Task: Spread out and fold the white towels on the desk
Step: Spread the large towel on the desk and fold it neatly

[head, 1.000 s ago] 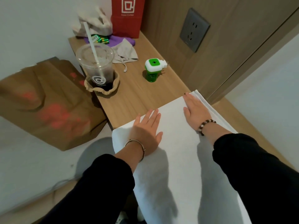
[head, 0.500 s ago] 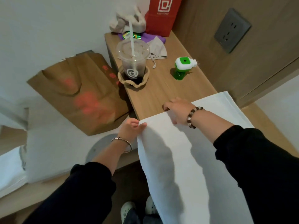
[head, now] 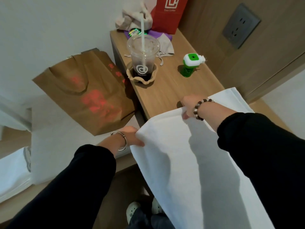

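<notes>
White towel point(head: 189, 162) lies lengthwise from desk point(head: 165, 93) toward the person. Left hand point(head: 132, 136) pinches its left corner; right hand point(head: 188, 104) grips the far edge.

light: dim, even, indoor | shadows: 2 soft patches on white towel point(head: 181, 162) | edges: wide-angle bending | focus: slightly soft

The white towel point(head: 189, 162) is one plain, smooth sheet (a hemmed band shows along its right edge). Its far right corner lies flat on the wooden desk point(head: 166, 90). The rest of the far edge is held up off the desk, pinched at the left corner by the left hand point(head: 132, 136) and mid-edge by the right hand point(head: 188, 104). The near part overhangs the desk's left edge.
</notes>
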A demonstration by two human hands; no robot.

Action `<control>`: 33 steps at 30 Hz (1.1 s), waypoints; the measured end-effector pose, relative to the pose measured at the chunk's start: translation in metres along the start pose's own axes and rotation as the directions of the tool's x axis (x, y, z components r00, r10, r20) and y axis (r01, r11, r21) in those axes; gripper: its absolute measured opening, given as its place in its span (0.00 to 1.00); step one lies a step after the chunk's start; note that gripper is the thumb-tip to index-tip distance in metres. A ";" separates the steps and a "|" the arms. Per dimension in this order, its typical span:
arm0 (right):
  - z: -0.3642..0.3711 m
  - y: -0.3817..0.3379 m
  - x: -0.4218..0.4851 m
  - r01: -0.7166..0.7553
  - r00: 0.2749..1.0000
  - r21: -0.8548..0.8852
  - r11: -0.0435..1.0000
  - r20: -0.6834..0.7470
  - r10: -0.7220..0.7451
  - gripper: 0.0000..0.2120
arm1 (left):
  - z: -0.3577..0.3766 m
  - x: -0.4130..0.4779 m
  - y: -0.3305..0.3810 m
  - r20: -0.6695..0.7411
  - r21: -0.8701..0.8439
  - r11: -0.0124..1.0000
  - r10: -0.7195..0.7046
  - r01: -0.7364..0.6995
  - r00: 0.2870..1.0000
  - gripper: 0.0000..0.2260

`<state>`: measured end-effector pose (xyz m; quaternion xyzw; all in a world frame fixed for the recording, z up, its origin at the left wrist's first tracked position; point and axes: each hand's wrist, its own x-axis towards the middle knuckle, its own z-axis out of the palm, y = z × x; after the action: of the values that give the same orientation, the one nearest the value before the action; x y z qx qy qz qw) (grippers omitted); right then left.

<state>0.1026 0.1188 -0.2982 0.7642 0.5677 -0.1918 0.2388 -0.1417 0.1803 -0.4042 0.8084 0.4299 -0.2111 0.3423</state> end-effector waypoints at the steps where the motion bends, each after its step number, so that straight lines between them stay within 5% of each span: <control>1: 0.001 0.002 -0.006 -0.021 0.999 0.015 1.000 -0.029 0.022 0.18 | 0.003 -0.003 -0.001 -0.061 -0.018 1.000 -0.022 0.021 0.998 0.14; 6: 0.005 0.007 -0.047 -0.086 0.975 -0.130 0.988 -0.217 0.056 0.09 | 0.021 -0.034 0.013 -0.373 -0.100 0.995 -0.057 0.021 0.926 0.13; 17: 0.037 0.049 -0.203 0.002 0.857 -0.146 0.989 -0.509 -0.077 0.13 | 0.064 -0.192 0.065 -0.594 0.026 0.985 0.151 -0.169 0.790 0.09; 25: 0.101 0.079 -0.364 0.027 0.859 -0.158 0.987 -0.502 -0.104 0.14 | 0.163 -0.311 0.131 -0.388 0.059 0.962 0.268 -0.267 0.882 0.10; 28: 0.133 0.080 -0.405 0.038 0.880 -0.238 0.971 -0.451 -0.145 0.13 | 0.200 -0.329 0.153 -0.083 0.113 0.948 0.308 -0.299 0.948 0.08; 31: 0.177 0.081 -0.419 0.099 0.922 -0.221 0.970 -0.347 -0.173 0.08 | 0.223 -0.330 0.161 0.195 0.021 0.970 0.235 -0.243 0.952 0.17; 33: 0.214 0.085 -0.417 0.106 0.940 -0.297 0.949 -0.282 -0.194 0.13 | 0.229 -0.322 0.160 0.112 -0.067 0.974 0.221 -0.215 0.969 0.19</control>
<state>0.0622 -0.3499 -0.2248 0.6976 0.6762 -0.0066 0.2367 -0.1928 -0.2287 -0.2954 0.8272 0.3229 -0.2082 0.4101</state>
